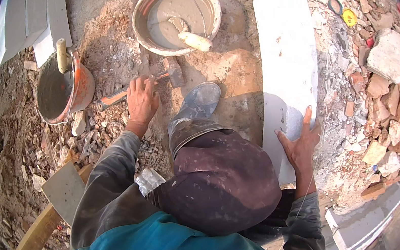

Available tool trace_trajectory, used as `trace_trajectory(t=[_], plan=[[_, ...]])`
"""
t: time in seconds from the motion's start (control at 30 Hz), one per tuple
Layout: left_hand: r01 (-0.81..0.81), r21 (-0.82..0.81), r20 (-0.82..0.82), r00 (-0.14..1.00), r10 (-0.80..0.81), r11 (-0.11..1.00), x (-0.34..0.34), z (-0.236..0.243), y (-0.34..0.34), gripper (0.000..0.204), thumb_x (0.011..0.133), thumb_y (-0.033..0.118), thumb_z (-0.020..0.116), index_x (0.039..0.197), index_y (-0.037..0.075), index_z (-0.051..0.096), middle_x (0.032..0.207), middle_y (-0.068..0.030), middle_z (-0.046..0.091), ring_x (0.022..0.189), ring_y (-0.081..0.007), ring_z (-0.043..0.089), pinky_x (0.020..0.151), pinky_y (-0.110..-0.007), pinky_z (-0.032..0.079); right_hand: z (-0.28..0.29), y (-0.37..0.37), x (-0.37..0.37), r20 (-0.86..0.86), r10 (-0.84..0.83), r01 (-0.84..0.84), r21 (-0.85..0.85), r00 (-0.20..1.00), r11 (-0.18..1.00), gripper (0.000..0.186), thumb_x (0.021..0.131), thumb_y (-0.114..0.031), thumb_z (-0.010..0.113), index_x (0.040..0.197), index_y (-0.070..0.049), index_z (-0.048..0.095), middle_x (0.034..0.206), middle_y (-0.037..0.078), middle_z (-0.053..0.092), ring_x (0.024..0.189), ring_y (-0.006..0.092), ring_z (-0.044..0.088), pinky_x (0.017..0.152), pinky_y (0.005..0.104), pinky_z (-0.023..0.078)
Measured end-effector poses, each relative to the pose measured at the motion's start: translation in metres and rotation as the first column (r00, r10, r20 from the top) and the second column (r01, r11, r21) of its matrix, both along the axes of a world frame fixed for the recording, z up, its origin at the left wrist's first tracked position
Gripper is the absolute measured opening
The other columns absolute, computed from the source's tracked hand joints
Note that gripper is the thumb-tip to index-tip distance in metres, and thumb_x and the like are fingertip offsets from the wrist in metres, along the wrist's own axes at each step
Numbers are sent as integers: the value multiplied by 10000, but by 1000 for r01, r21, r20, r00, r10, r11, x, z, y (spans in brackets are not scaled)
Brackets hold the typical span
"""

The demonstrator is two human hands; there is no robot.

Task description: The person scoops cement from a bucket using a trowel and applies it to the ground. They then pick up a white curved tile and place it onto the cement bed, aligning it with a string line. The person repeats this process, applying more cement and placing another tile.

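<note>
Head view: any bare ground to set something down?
Bare packed earth lies between the mortar basin, the hammer and the white slab. Left of the left hand rubble crowds around the orange bucket; beyond the right hand, broken bricks.

Strong daylight falls on the scene from the upper right, warm in tone, and the exposure is bright without being washed out. The long white stone slab (285, 46) is the brightest surface and verges on glare along its upper part. A shadow lies across its lower end near the right hand (301, 144). The mortar basin (176, 16) and the orange bucket (63, 88) throw short, hard-edged shadows to the lower left, and the bucket's inside is dark. Focus is sharp at the centre. Toward the rim the fisheye bends the slab's straight edges, rubble (385, 99) softens slightly, and a black vignette closes the corners.
</note>
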State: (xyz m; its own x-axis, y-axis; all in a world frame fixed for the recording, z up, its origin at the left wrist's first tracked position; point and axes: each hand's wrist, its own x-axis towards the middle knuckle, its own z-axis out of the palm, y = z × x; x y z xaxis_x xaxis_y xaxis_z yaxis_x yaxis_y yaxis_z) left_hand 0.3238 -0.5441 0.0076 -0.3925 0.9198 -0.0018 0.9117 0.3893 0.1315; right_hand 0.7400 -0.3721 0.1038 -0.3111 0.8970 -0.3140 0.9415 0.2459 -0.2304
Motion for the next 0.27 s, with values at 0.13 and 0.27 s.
trace_trajectory(t=[0.13,0.27], plan=[[-17,-259,-128,992,-16,966,-27,-29,15,559,728,202,789,1236,103,579,1174,-84,543,1125,-293,514,921,-460,397,5,11,18,-3,-76,76,-52,997,996,1203,714,-416,857,1584,-92,92,1466,444,223,1388,556,240,1126,607,250],[-51,-514,-70,997,17,856,-43,-30,25,618,726,291,815,1262,111,566,1242,-90,544,1288,-294,458,1046,-472,351,18,16,15,-61,-86,80,-98,994,992,1242,697,-440,863,1578,-53,79,1514,403,180,1395,548,234,1138,608,232]])
